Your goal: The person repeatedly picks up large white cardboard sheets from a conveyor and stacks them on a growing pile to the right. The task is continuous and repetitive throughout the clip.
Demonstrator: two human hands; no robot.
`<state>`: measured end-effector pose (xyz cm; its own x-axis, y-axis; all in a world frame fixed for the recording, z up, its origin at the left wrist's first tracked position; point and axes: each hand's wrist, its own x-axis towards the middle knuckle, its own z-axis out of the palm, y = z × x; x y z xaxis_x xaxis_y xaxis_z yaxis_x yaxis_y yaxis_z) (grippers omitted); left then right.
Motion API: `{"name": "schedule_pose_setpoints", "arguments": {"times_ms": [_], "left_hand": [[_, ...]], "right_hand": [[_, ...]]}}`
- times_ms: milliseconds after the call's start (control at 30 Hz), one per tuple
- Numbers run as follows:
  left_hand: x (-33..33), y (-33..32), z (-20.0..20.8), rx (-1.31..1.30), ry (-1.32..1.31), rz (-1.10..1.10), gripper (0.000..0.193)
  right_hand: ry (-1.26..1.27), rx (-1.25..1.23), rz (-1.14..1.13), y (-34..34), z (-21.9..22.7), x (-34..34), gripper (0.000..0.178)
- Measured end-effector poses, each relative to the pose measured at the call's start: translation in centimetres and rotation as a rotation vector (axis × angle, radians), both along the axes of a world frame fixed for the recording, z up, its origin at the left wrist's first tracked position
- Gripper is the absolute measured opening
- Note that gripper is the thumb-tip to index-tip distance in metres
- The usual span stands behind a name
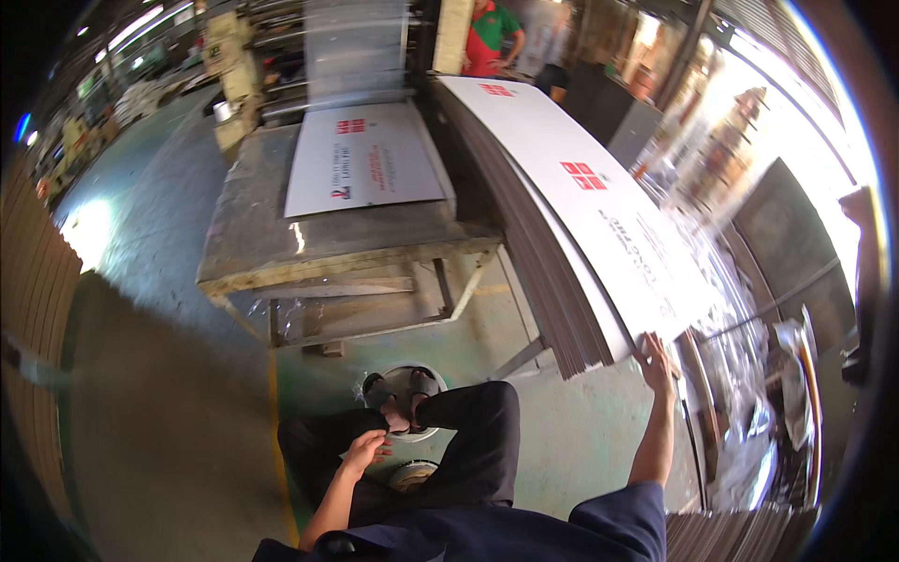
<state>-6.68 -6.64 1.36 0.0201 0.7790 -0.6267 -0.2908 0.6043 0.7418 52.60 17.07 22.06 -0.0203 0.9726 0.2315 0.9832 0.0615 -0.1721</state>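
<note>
Navy shirt (pixel 468 534) nearest | left hand (pixel 363 454) half-open above lap, nothing seen in it | right hand (pixel 654 363) at near corner of white top sheet (pixel 592 208) on stack (pixel 548 276); pinch or touch, cannot tell | printed board (pixel 370 164) at table's (pixel 257 229) far right | plastic wrap (pixel 749 375) crowding stack's right edge | co-worker (pixel 487 42) beyond far end

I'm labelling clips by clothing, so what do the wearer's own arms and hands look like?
The left hand and right hand are both without gloves, and no watch or band shows at either wrist. The forearms are bare; the right sleeve is short, loose and dark navy. Too little of the left sleeve shows to describe its cut.
</note>
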Motion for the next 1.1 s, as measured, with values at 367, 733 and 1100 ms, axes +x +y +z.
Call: {"name": "schedule_pose_setpoints", "arguments": {"times_ms": [367, 733, 1100], "left_hand": [[7.1, 8.2, 8.6, 0.337, -0.214, -0.209, 0.039], [-2.2, 14.4, 14.6, 0.475, -0.116, 0.143, 0.040], [-9.8, -7.8, 6.3, 0.110, 0.004, 0.396, 0.061]], "right_hand": [[-0.792, 0.205, 0.287, -3.7, 5.6, -16.7, 0.038], [-0.150, 0.019, -0.569, -6.7, 2.3, -13.7, 0.076], [0.594, -0.088, -0.133, -15.2, -9.9, -19.4, 0.038]]}}
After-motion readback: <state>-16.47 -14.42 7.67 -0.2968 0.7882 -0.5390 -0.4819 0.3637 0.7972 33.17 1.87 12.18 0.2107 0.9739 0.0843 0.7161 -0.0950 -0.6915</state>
